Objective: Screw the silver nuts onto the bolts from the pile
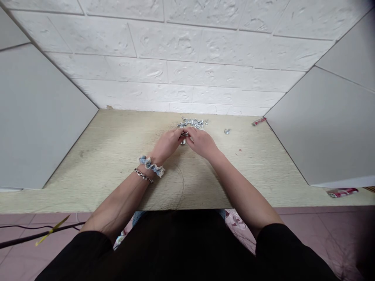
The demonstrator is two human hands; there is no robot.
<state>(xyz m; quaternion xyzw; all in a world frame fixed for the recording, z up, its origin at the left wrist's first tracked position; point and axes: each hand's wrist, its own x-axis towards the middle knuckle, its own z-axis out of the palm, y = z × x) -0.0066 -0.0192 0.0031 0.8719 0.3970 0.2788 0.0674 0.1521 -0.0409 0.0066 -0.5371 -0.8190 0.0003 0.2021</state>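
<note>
Both hands meet near the middle of the pale wooden table, in front of a small pile of silvery screws. My left hand, with a scrunchie and a chain bracelet at its wrist, pinches a small metal piece. From the other side my right hand holds the same piece with closed fingertips. Just below the fingertips a round metal part shows. The exact shape of the held piece is too small to tell.
Two or so loose metal parts lie right of the pile. A red battery-like cylinder lies by the right panel, another near the front right edge. White brick wall stands behind; grey panels flank the table.
</note>
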